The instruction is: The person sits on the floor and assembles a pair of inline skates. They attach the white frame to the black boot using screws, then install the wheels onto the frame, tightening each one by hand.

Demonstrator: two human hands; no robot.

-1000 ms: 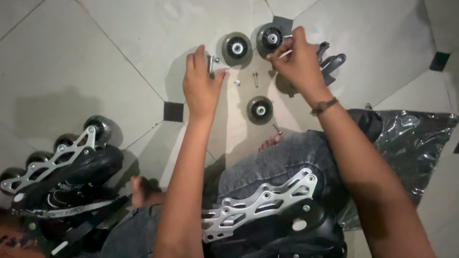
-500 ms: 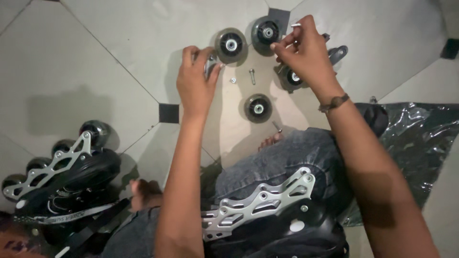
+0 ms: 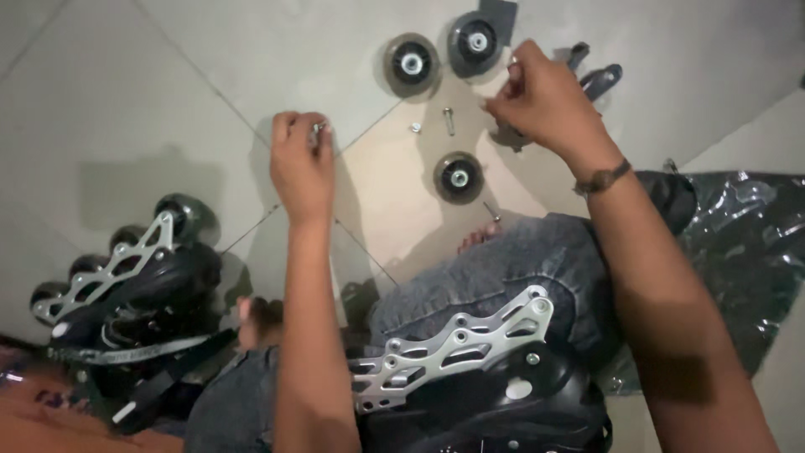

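Note:
My left hand point(image 3: 302, 168) pinches a small metal part point(image 3: 319, 131) over the floor tiles, left of the loose wheels. Fingers of my right hand point(image 3: 545, 105) are closed on a small shiny piece point(image 3: 510, 64) beside a dark tool point(image 3: 597, 80). Three loose black wheels lie on the floor: one point(image 3: 411, 63), one point(image 3: 475, 40) and one point(image 3: 459, 176) nearer to me. Between them lie a bolt point(image 3: 449, 120) and a small nut point(image 3: 415, 127). A black inline skate with a bare silver frame point(image 3: 457, 352) rests upside down on my lap.
A second black skate point(image 3: 126, 277) with its wheels on lies at the left by my knee. Crinkled black plastic point(image 3: 746, 252) covers the floor at the right. Another small screw point(image 3: 491, 210) lies near my jeans. A dark square tile inset point(image 3: 501, 10) sits at the top.
My left hand has pulled left and toward me, away from the wheels, with the small metal part. My right hand has stayed by the far wheels and the tool.

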